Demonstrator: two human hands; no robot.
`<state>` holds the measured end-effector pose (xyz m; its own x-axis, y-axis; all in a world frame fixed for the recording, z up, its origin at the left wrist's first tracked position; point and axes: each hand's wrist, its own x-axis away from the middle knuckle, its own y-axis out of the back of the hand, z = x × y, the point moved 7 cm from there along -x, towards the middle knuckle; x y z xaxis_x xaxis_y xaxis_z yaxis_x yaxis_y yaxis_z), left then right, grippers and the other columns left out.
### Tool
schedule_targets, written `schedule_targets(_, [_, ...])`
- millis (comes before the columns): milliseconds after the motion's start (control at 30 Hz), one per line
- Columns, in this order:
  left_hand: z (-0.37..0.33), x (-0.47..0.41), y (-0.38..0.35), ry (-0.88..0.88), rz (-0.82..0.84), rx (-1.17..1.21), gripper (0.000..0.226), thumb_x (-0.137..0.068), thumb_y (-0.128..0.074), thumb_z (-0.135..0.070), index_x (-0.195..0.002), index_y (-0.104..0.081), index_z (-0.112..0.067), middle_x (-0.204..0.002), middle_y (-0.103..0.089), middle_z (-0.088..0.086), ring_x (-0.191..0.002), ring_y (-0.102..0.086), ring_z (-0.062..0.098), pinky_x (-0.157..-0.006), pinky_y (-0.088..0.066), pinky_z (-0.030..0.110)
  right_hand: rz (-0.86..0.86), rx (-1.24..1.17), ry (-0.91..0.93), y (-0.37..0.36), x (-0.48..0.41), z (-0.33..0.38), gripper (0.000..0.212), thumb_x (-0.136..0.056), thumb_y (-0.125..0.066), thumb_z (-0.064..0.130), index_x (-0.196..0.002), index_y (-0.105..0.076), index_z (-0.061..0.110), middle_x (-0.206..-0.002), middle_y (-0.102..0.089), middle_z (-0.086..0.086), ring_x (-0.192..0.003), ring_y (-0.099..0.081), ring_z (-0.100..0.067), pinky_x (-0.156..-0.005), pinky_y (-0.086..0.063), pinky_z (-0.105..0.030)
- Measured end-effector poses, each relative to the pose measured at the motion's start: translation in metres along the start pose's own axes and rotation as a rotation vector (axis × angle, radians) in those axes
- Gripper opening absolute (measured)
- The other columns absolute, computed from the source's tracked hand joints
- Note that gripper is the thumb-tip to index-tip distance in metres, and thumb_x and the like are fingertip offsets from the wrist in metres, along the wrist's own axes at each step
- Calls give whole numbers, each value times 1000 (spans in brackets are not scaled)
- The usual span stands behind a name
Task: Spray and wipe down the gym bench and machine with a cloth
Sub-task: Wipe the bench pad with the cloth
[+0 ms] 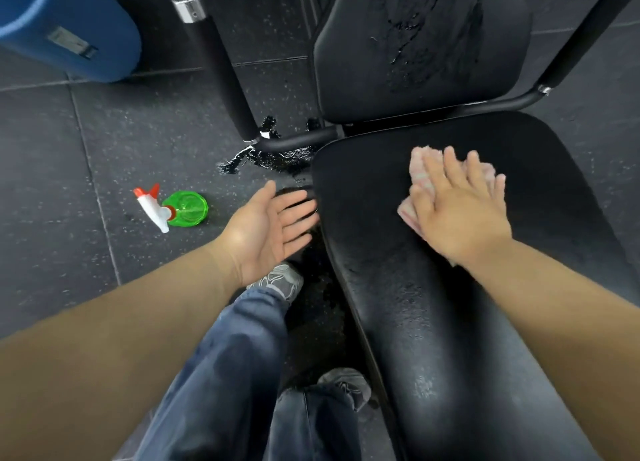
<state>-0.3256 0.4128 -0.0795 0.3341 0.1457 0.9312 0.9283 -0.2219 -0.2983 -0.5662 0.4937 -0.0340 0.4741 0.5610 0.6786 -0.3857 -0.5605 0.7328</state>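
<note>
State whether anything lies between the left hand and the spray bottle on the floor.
Nothing visible does. Only bare floor separates the open left hand from the bottle; the puddle lies farther off, by the bench.

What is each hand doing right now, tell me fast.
Left hand: open, fingers straight, holding nothing.
Right hand: open, flat fingers pressing the pink cloth onto the bench pad.

Bare seat pad point(450, 304) ahead; frame bar point(491, 105) beyond
</note>
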Motion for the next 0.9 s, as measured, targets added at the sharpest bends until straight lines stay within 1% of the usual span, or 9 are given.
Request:
schedule_targets(167, [-18,6,-3,-114,-30,-31,48,-102,-25,-53,-132,-52,-28,-125,-66,-4,-103,-63,13,-84,-46,33,145,-154,348,-15,-3,138,53,-105,-10,44,-156,-7,32,-165,3,5,-150,15,-21,-119,11,-53])
schedule_targets(267, [-43,6,-31,-327,-37,-175,29,-101,-40,-46,-118,-60,-33,-117,-66,-18,-114,-59,5,-101,-39,31,74,-492,315,7,1,119,49,-107,-12,38,-154,-24,32,-165,-8,4,-152,5,-17,-120,5,-45])
schedule_targets(367, [-32,-6,-79,-566,-65,-981,30,-104,-36,-33,-132,-48,-37,-156,-32,-2,-144,-22,14,-121,-11,36,-217,-494,49,33,-5,8,45,-107,-25,33,-149,-38,23,-162,-22,-4,-151,-8,-24,-119,-6,-49])
schedule_targets(467, [4,7,-101,-803,-26,-1601,53,-103,-20,-35,-155,-15,-32,-164,4,-11,-150,10,11,-120,11,35,-172,-257,-193,27,0,-95,55,-103,-32,43,-152,-32,18,-162,-19,-14,-149,-9,-37,-119,-8,-57])
schedule_targets(567, [5,14,-94,-989,221,-1703,59,-96,-10,-41,-155,-10,-34,-163,0,-15,-148,0,4,-119,7,31,-124,-127,-168,12,5,-115,61,-102,-34,44,-154,-25,15,-163,-15,-13,-148,-8,-43,-120,-9,-53])
schedule_targets(700, [-60,-58,-75,-759,-62,-1412,58,-92,-23,-36,-149,-33,-32,-152,-40,5,-129,-46,41,-109,-32,62,-123,-142,-120,15,-1,-115,59,-101,-33,45,-155,-23,21,-164,-14,0,-150,-5,-36,-121,-6,-49])
schedule_targets(800, [-49,-53,-80,-662,-350,-1379,53,-101,-22,-40,-153,-25,-33,-162,-23,-2,-149,-16,31,-122,-4,44,-84,-142,-125,20,-2,-140,56,-99,-34,51,-152,-26,35,-163,-16,10,-151,-11,-24,-120,-1,-51])
schedule_targets(833, [-31,-37,-91,-697,-348,-1493,56,-100,-20,-41,-155,-22,-29,-164,-14,-5,-151,-8,25,-121,1,41,-108,-171,-150,22,0,-148,57,-98,-37,53,-151,-28,36,-163,-17,11,-150,-15,-23,-120,-4,-53])
schedule_targets(900, [10,9,-124,-861,-89,-1649,64,-94,-14,-46,-155,-21,-29,-163,-8,-9,-151,-5,17,-119,5,38,-163,-292,-210,23,6,-153,59,-97,-41,55,-151,-29,36,-162,-19,11,-147,-25,-26,-117,-19,-52])
